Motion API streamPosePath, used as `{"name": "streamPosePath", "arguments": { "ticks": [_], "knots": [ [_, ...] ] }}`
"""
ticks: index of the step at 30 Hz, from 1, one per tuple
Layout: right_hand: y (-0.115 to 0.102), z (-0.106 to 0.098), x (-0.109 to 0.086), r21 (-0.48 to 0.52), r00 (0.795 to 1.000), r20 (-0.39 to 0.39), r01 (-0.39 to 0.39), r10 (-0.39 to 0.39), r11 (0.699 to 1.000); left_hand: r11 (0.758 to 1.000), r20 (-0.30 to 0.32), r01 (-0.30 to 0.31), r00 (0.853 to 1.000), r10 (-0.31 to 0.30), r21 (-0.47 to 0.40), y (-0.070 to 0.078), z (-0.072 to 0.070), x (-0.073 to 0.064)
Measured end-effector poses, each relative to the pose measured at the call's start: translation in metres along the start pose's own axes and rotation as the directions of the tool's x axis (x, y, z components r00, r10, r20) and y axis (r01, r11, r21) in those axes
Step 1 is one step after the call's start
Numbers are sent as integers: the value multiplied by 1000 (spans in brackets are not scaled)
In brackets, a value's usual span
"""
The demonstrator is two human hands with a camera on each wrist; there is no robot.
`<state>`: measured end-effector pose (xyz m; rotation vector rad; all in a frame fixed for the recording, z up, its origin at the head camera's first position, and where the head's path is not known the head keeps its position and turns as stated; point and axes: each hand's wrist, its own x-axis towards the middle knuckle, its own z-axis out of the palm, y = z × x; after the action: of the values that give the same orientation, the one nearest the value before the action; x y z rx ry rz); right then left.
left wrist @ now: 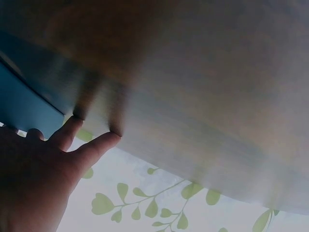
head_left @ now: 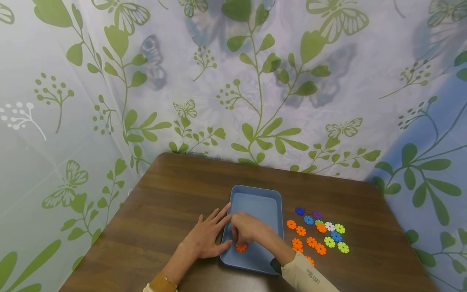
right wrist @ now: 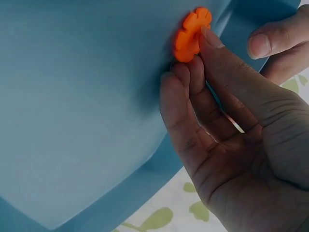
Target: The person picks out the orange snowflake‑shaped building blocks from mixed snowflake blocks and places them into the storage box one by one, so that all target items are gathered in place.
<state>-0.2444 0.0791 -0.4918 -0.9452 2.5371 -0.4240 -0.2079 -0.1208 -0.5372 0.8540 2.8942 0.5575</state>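
A blue rectangular tray [head_left: 257, 201] lies on the brown table. Inside it, toward the near left corner, my right hand [head_left: 249, 227] pinches an orange notched plastic disc [head_left: 241, 247] between thumb and fingers. The right wrist view gives a closer look at the disc [right wrist: 192, 35], tilted against the fingertips just by the tray floor. My left hand [head_left: 208, 237] rests at the tray's left side, fingers spread and fairly straight. In the left wrist view that hand [left wrist: 43, 164] has two fingertips on the tabletop, with the tray behind it.
Right of the tray, loose notched discs lie scattered: several orange [head_left: 311, 242], several yellow-green [head_left: 329, 242], plus blue [head_left: 308, 220], purple [head_left: 317, 215] and white [head_left: 330, 226] ones. A leaf-patterned curtain [head_left: 219, 81] hangs behind the table [head_left: 160, 211].
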Motion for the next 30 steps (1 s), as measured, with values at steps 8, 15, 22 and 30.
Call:
{"name": "streamPosePath", "arguments": {
  "ticks": [8,15,22,30],
  "knots": [
    [1,3,1,-8,1000,-1,7,-7,1000,1000,11,1,1000,-1,8,0,0,-1],
    [6,-3,2,51,999,-11,46,-45,998,1000,3,-2,1000,2,23,0,0,0],
    [4,-23,-8,126,990,-71,130,-122,983,1000,4,0,1000,0,27,0,2,0],
    [1,-47,-27,248,968,-186,214,-170,945,1000,15,2,1000,-2,15,0,1,-1]
  ]
}}
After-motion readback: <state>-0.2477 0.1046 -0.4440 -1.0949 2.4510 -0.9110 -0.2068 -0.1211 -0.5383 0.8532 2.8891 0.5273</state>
